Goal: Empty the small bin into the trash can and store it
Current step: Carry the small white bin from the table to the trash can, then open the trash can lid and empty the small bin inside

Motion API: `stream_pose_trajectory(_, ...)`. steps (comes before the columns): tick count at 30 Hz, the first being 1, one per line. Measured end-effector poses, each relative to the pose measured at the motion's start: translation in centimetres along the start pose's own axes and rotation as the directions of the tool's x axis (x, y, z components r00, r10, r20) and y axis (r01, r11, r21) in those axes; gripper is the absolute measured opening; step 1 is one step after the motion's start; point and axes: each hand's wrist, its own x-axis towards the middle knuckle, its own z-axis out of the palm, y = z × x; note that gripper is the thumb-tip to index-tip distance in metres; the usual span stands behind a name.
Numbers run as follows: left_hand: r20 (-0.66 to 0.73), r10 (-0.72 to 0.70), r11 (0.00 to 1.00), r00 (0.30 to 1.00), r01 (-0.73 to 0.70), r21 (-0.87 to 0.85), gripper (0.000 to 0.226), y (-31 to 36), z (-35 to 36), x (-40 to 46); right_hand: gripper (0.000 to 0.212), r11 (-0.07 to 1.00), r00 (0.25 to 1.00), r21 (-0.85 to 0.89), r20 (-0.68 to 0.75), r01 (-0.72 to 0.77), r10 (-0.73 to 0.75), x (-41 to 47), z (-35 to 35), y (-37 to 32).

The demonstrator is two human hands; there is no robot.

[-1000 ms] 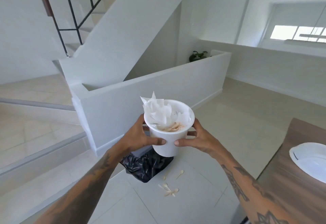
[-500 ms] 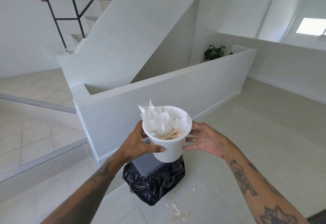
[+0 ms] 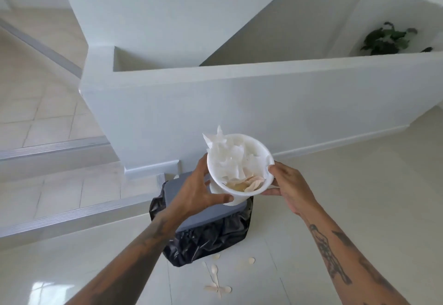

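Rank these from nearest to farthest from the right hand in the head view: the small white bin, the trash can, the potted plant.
From the right hand:
1. Small white bin: held, at its fingers.
2. Trash can: just below-left, on the floor.
3. Potted plant: far upper right, behind the low wall.

I see a small white smooth plastic bin (image 3: 240, 186) stuffed with crumpled white paper (image 3: 226, 160), a crinkled glossy black plastic bag (image 3: 211, 240), pale wooden spoons (image 3: 215, 278) on glossy cream floor tiles (image 3: 347, 196).

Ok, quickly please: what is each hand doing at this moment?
Left hand: closed on the small bin, at its lower side.
Right hand: holding the same bin at the rim.
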Motion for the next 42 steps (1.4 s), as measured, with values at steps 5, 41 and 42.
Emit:
stream_pose_trajectory(5,-0.134,-0.448,0.894,0.884,0.440,-0.085,0.076,-12.4,4.6,2.5,0.026,0.998,0.993,-0.018,-0.104,-0.052,0.050,6.9,-3.3,7.7)
stream_pose_trajectory(41,-0.405,-0.801,0.463,0.441,0.028,-0.886,0.025,-18.7,-6.7,18.9,0.038,0.838,0.980,-0.536,-0.198,-0.100,-0.009,15.2,-8.2,9.7)
stream_pose_trajectory(42,-0.404,-0.790,0.452,0.461,-0.006,-0.892,0.026,-18.3,-7.5,20.3,0.036,0.843,0.982,-0.530,-0.191,-0.098,-0.006,15.6,-7.3,10.0)
